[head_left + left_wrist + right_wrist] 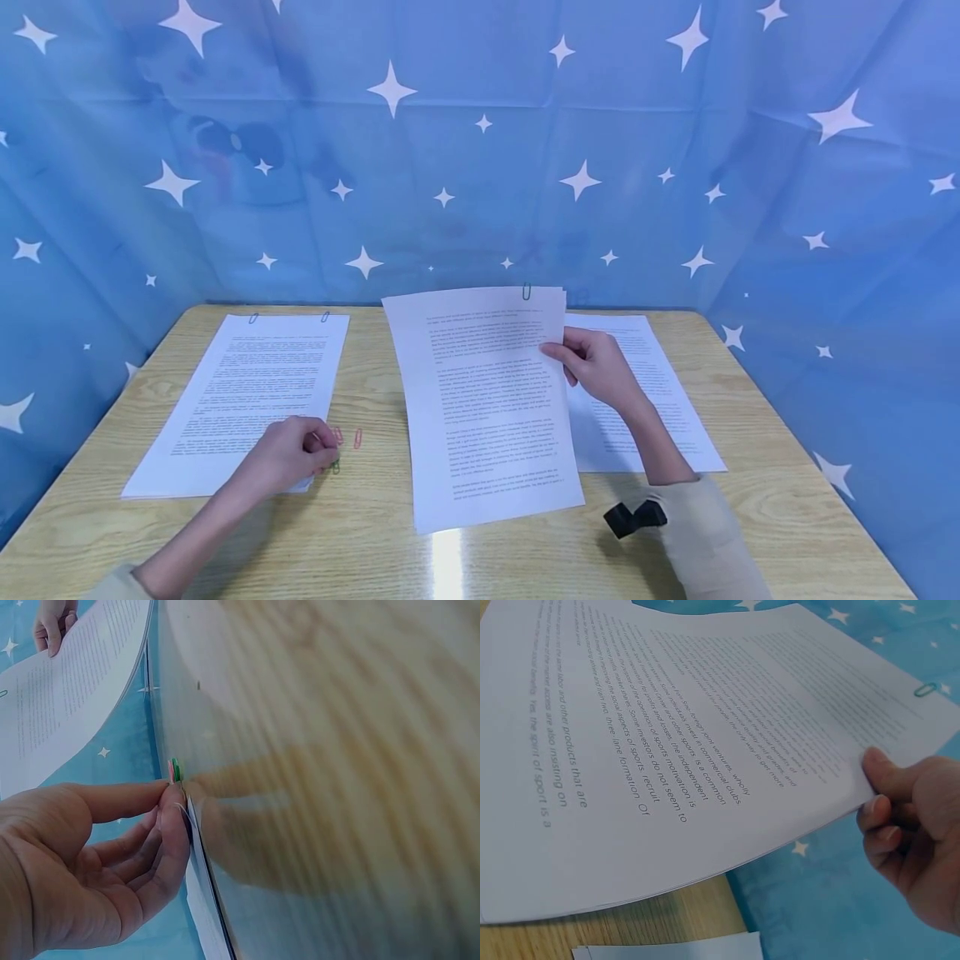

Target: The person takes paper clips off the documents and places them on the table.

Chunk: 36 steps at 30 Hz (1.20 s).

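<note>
My right hand (596, 367) pinches the right edge of a thin stack of printed sheets (487, 408), thumb in front. The stack is raised and tilted above the table, with a green paper clip (527, 292) on its top edge. Low over the table, my left hand (288, 454) has its thumb and forefinger together beside loose paper clips: a pink clip (357, 438) and a green clip (335, 467) show by the fingertips. In the left wrist view, green and pink clips (176, 771) appear just past those tips; whether a clip is between them is hidden.
At left lies another printed stack (247, 392) with two blue clips on its top edge. A further stack (667, 400) lies at right, partly behind the raised sheets. The wooden table (795, 508) ends at a blue star-patterned curtain (480, 183).
</note>
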Motion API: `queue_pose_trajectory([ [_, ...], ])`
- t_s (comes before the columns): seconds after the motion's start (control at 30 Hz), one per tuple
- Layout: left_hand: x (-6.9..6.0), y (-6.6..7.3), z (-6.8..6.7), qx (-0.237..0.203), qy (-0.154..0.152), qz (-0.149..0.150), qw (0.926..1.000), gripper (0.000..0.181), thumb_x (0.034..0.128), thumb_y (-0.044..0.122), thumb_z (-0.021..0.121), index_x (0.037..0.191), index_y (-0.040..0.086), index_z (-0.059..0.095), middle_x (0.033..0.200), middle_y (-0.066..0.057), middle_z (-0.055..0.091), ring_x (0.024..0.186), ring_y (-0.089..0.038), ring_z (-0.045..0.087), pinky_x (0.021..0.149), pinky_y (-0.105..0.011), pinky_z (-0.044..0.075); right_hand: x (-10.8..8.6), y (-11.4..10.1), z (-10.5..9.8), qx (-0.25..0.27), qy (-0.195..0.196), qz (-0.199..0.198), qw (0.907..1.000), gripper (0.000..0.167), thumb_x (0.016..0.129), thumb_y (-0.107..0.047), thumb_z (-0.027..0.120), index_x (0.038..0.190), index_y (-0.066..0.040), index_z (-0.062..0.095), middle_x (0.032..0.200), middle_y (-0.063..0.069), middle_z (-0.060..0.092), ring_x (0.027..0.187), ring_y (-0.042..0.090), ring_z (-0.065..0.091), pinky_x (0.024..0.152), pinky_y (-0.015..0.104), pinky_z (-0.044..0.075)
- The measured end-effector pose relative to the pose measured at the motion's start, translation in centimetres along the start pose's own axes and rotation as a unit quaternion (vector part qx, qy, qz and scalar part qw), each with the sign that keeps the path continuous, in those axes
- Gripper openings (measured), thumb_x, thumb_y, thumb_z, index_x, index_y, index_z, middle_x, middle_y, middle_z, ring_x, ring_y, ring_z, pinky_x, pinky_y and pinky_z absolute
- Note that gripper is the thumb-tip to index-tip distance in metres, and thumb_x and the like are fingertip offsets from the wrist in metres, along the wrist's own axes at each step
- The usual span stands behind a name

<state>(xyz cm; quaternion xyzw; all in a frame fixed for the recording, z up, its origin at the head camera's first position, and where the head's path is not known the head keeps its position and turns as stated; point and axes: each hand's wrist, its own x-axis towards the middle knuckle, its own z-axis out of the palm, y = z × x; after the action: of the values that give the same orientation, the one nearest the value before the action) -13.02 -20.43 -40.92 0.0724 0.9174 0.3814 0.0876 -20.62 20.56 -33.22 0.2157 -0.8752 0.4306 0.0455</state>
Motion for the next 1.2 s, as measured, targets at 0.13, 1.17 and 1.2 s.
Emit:
queue_pose_trajectory([
  [0.13, 0.0, 0.0, -0.1, 0.004, 0.000, 0.001, 1.0000, 0.006, 0.0896, 0.006, 0.073, 0.086, 0.006, 0.068, 0.069, 0.002, 0.064, 0.061, -0.014, 0.062, 0.057, -0.030, 0.049, 0.0, -0.1, 0.0, 0.001, 0.000, -0.001, 1.0000, 0.017, 0.101, -0.006, 0.061, 0.114, 0.001, 0.069, 0.056, 0.005, 0.048, 0.046, 0.026, 0.045, 0.043, 0.026, 0.028],
  [1.17, 2.2, 3.9, -2.1, -0.029, 0.089, 0.071, 0.9930, 0.011, 0.0966, 0.015, 0.068, 0.099, 0.005, 0.072, 0.086, -0.005, 0.069, 0.077, -0.015, 0.063, 0.068, -0.033, 0.050, 0.7, 4.1, 0.3, 0.010, 0.006, -0.016, 0.9998, 0.019, 0.102, -0.020, 0.064, 0.116, -0.009, 0.071, 0.058, 0.013, 0.052, 0.048, 0.036, 0.048, 0.041, 0.028, 0.029],
  [1.2, 2.3, 4.1, -2.0, -0.032, 0.093, 0.075, 0.9924, 0.011, 0.0968, 0.015, 0.068, 0.100, 0.005, 0.071, 0.086, -0.004, 0.069, 0.077, -0.015, 0.063, 0.069, -0.032, 0.051, 0.7, 3.8, 0.3, 0.009, 0.005, -0.012, 0.9999, 0.019, 0.102, -0.018, 0.063, 0.116, -0.007, 0.070, 0.057, 0.012, 0.051, 0.048, 0.035, 0.048, 0.041, 0.028, 0.029],
])
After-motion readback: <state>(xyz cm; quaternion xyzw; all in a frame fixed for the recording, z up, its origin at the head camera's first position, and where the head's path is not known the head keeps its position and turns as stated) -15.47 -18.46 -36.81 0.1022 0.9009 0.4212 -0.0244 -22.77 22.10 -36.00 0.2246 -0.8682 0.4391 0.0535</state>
